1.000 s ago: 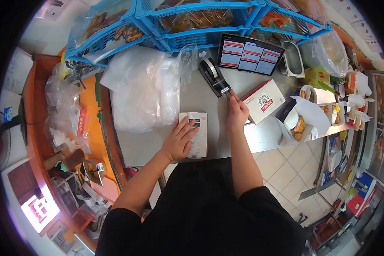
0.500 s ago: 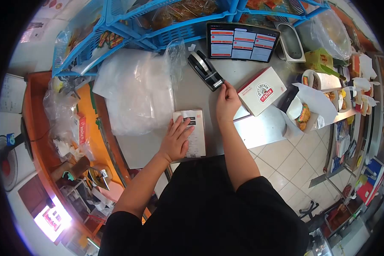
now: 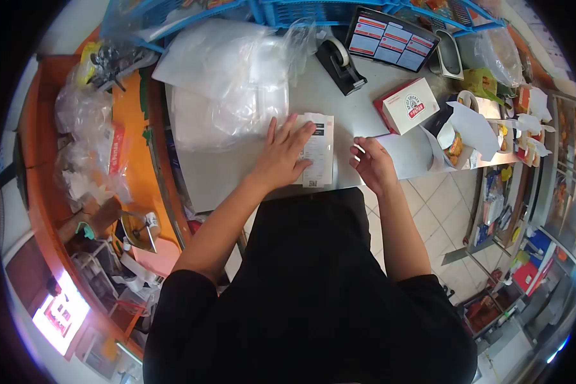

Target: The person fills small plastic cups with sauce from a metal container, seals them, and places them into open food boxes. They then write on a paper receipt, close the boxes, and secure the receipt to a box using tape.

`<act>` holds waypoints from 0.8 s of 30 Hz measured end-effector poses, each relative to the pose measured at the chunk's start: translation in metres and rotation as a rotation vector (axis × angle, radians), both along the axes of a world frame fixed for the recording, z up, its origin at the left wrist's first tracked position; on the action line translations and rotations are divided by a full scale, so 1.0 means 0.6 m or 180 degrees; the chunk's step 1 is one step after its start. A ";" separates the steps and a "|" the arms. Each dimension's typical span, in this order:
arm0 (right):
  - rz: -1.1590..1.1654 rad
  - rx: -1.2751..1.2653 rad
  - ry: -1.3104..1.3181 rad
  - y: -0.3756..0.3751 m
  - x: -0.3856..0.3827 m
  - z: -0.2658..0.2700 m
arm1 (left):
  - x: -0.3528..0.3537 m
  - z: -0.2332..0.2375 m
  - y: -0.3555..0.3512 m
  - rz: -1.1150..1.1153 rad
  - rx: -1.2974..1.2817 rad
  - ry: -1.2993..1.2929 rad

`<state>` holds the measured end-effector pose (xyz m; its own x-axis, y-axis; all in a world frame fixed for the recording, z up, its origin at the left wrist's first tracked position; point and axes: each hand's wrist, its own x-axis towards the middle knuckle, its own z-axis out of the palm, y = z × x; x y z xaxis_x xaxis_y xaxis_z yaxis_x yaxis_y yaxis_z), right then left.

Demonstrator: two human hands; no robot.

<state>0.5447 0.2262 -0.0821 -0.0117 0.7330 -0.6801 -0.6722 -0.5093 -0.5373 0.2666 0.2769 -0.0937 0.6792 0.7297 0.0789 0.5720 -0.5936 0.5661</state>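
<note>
My left hand (image 3: 284,153) lies open, fingers spread, over the left side of a printed receipt (image 3: 320,152). The receipt rests on a slim white box near the counter's front edge, and my palm and fingers hide part of both. To the right, my right hand (image 3: 376,165) is raised above the counter with thumb and forefinger pinched. A small clear strip, which looks like tape (image 3: 360,148), shows at its fingertips. Behind the hands stands a black tape dispenser (image 3: 341,69) with a roll in it.
A red and white chicken box (image 3: 421,105) stands at right, beside an open paper-lined box with fried chicken (image 3: 454,148). A tablet (image 3: 390,41) and a metal pan (image 3: 449,56) are behind. Clear plastic bags (image 3: 230,83) lie at left, below blue baskets (image 3: 313,11).
My right hand has left the tape dispenser and come back toward the receipt, with a strip at its fingertips. My left hand stays on the receipt. The whole view has shifted and tilted.
</note>
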 end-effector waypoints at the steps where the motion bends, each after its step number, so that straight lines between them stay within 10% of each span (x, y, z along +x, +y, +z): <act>1: 0.0197 0.0080 0.0117 -0.008 -0.004 0.011 | -0.003 -0.002 0.003 0.0020 0.0011 -0.0062; 11: 0.1707 0.0203 -0.1767 0.047 -0.146 0.033 | -0.012 -0.036 0.007 0.0227 -0.0320 -0.0288; 16: 0.3291 0.0003 -0.4757 0.076 -0.193 0.024 | -0.010 -0.032 0.010 0.0238 -0.0342 -0.0258; 24: 0.3639 -0.1080 -0.5381 0.058 -0.106 0.082 | -0.010 -0.022 0.005 0.0323 -0.0365 -0.0008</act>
